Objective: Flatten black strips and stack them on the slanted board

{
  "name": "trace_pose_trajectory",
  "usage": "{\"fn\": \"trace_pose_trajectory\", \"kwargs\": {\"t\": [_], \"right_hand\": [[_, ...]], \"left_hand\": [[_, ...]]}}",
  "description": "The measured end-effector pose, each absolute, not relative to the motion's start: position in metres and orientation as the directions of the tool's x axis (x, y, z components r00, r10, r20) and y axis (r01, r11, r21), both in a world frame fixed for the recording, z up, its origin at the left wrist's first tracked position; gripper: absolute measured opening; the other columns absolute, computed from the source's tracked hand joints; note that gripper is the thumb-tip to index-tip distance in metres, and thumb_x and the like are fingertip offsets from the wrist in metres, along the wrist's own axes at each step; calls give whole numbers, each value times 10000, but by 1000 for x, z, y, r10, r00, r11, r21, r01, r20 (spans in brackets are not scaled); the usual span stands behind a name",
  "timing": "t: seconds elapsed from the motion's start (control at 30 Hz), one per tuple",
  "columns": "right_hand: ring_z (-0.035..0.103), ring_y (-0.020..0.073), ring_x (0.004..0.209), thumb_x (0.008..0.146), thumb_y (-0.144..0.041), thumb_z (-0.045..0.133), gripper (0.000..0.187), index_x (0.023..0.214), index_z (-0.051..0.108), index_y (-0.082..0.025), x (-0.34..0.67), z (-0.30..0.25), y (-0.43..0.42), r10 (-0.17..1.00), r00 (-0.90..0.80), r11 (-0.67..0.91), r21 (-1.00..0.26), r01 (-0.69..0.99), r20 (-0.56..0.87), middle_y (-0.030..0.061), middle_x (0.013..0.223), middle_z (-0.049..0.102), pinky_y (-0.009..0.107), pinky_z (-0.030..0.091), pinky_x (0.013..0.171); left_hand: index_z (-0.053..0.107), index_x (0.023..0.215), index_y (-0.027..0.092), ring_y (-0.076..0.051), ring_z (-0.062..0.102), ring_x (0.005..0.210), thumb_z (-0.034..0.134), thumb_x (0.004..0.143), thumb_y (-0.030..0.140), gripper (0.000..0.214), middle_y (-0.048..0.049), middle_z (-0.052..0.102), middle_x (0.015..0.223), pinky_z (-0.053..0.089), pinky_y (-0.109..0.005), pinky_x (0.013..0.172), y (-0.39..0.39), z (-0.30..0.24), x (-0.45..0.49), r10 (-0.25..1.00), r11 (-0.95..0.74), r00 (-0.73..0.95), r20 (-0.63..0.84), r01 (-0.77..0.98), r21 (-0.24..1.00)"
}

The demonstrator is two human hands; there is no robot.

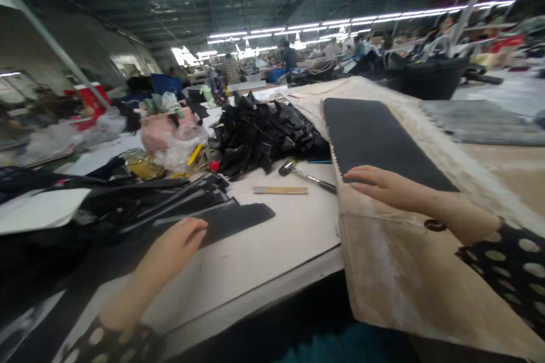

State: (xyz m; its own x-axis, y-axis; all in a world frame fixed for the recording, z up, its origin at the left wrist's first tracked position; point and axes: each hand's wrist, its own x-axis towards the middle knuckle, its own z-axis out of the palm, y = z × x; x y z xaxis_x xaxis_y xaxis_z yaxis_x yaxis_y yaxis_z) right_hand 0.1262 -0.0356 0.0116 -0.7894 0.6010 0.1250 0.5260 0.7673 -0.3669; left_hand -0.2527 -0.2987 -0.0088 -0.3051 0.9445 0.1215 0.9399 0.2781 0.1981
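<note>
My left hand (181,244) is over a flat black strip (242,218) at the front of a pile of similar strips. Its fingers bend down and are blurred and partly hidden, so I cannot tell whether it grips the strip. On the right, my right hand (378,184) lies open with fingers stretched out, at the near end of a long black panel (378,130). This panel has a toothed left edge and rests on a worn tan board (392,272).
A hammer (306,175) and a flat wooden stick (281,190) lie between my hands. Behind them is a heap of black scraps (264,133). A pink bag (166,130) and a yellowish jar (145,164) stand to the left. Grey sheets (485,119) lie far right. People work in the background.
</note>
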Motion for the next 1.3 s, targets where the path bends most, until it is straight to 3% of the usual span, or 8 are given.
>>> {"fn": "trace_pose_trajectory", "kwargs": {"t": [0.23, 0.37, 0.5, 0.77, 0.93, 1.13, 1.3], "right_hand": [[541, 200, 946, 854, -322, 363, 341, 1035, 614, -179, -5, 24, -91, 282, -959, 903, -348, 252, 38, 85, 1035, 582, 318, 391, 869], [559, 192, 872, 842, -264, 393, 274, 947, 634, -184, -54, 12, -113, 175, -984, 947, -271, 174, -20, 80, 950, 597, 294, 405, 792], [552, 197, 857, 836, -236, 410, 235, 905, 629, -184, -82, -10, -121, 100, -995, 979, -181, 96, 14, 76, 888, 593, 291, 400, 763], [540, 182, 789, 795, -110, 407, 198, 858, 581, -178, -79, -38, -134, 93, -994, 984, -159, 83, 54, 68, 844, 587, 282, 400, 693], [541, 177, 752, 819, -177, 400, 167, 809, 566, -184, -77, -34, -132, 100, -995, 973, -210, 100, -10, 54, 814, 582, 284, 410, 674], [525, 212, 926, 778, -245, 497, 260, 1020, 543, -160, -83, -38, -122, 190, -980, 954, -245, 171, 57, 96, 996, 557, 320, 399, 827], [524, 218, 920, 750, -227, 529, 214, 952, 575, -170, -86, -33, -123, 188, -982, 954, -242, 175, 32, 97, 967, 560, 330, 401, 820]], "left_hand": [[574, 826, 204, -185, 564, 780, 431, 731, 393, 255, -28, 588, 835, 427, -276, 687, -353, -19, -300, 829, 524, -555, 68, 814, 252], [547, 814, 194, -167, 538, 735, 453, 726, 343, 197, -18, 556, 790, 407, -267, 650, -357, -25, -299, 789, 571, -611, 55, 765, 298], [520, 840, 195, -157, 528, 725, 477, 731, 320, 172, -14, 548, 793, 405, -267, 650, -354, -36, -298, 747, 581, -656, 111, 724, 372], [514, 807, 199, -149, 521, 743, 496, 746, 265, 92, -9, 516, 805, 406, -260, 658, -360, -53, -286, 770, 501, -613, 176, 752, 429], [505, 788, 197, -152, 518, 748, 508, 750, 257, 71, -8, 515, 794, 400, -258, 655, -362, -53, -282, 758, 511, -622, 195, 753, 414], [512, 774, 196, -153, 514, 719, 537, 703, 219, 79, -2, 526, 760, 380, -262, 641, -356, -50, -289, 766, 546, -631, 126, 740, 392], [524, 694, 198, -145, 503, 677, 498, 692, 184, 29, -1, 525, 724, 360, -257, 600, -353, -44, -290, 809, 525, -584, 69, 770, 363]]}}
